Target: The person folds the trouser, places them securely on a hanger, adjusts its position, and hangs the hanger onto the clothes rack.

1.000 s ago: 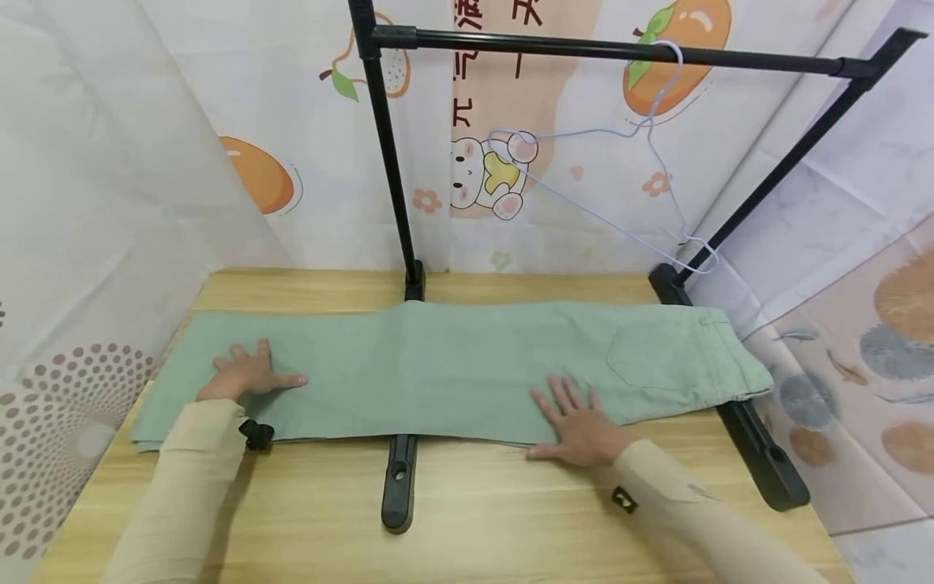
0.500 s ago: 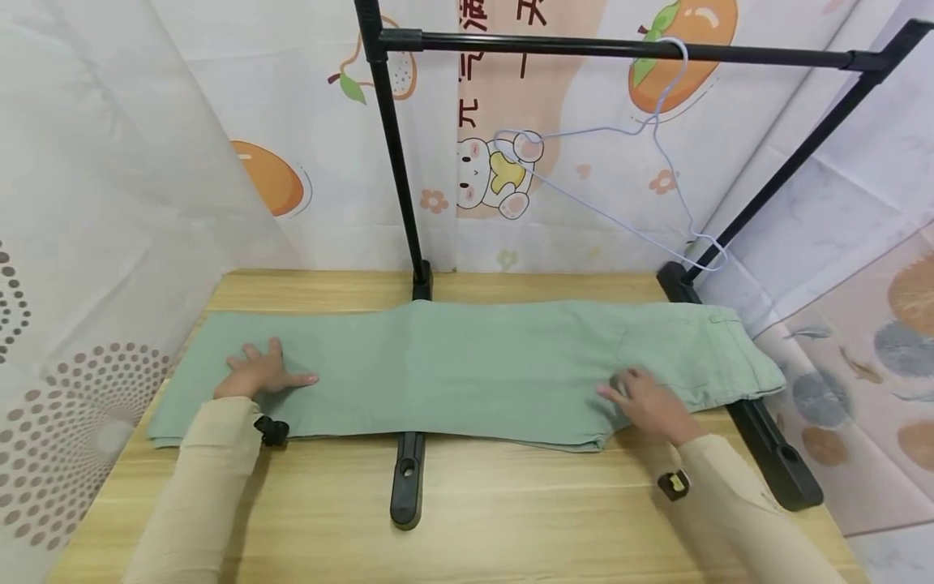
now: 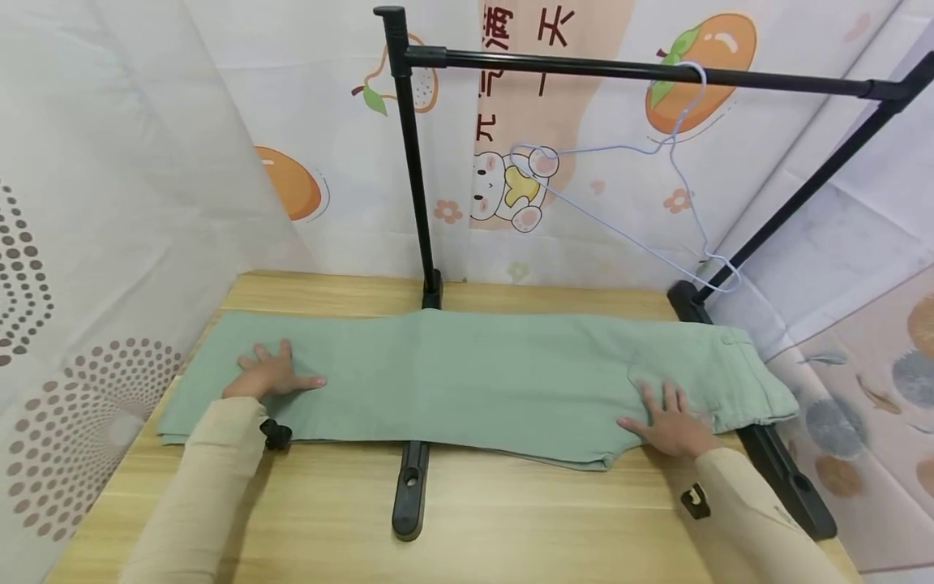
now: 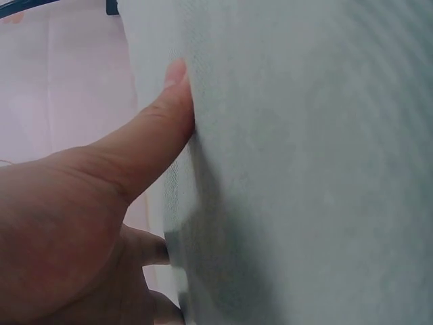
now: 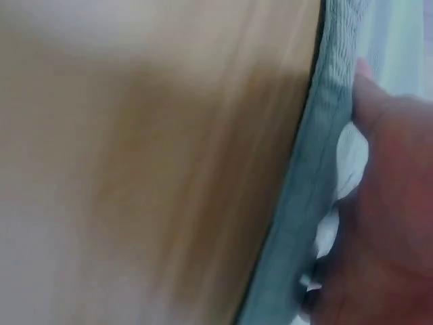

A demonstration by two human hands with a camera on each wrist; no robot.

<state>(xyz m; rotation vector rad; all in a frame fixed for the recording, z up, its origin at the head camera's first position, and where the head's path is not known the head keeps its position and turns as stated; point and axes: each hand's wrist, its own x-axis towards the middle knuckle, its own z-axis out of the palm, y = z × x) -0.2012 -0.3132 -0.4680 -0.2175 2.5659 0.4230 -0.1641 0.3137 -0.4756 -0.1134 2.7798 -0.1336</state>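
A pair of pale green trousers (image 3: 481, 381), folded lengthwise, lies flat across the table with the waistband at the right and the leg ends at the left. Near the leg ends, my left hand (image 3: 266, 376) rests on the cloth, fingers spread. The left wrist view shows its thumb (image 4: 159, 122) touching the fabric (image 4: 304, 149). My right hand (image 3: 673, 428) lies with spread fingers on the trousers below the back pocket, close to the near edge. In the right wrist view the right hand (image 5: 392, 217) is beside the trousers' seamed edge (image 5: 298, 189).
A black rack (image 3: 412, 162) stands on the table (image 3: 525, 527), its feet (image 3: 410, 495) running beneath the trousers. From its crossbar hangs a pale lilac wire hanger (image 3: 606, 223). Printed curtains (image 3: 350, 243) enclose the back and sides.
My right hand has moved right along the trousers, from the thigh to below the pocket, uncovering a corner of the near edge. The left hand stays in place on the cloth. The head view has shifted slightly.
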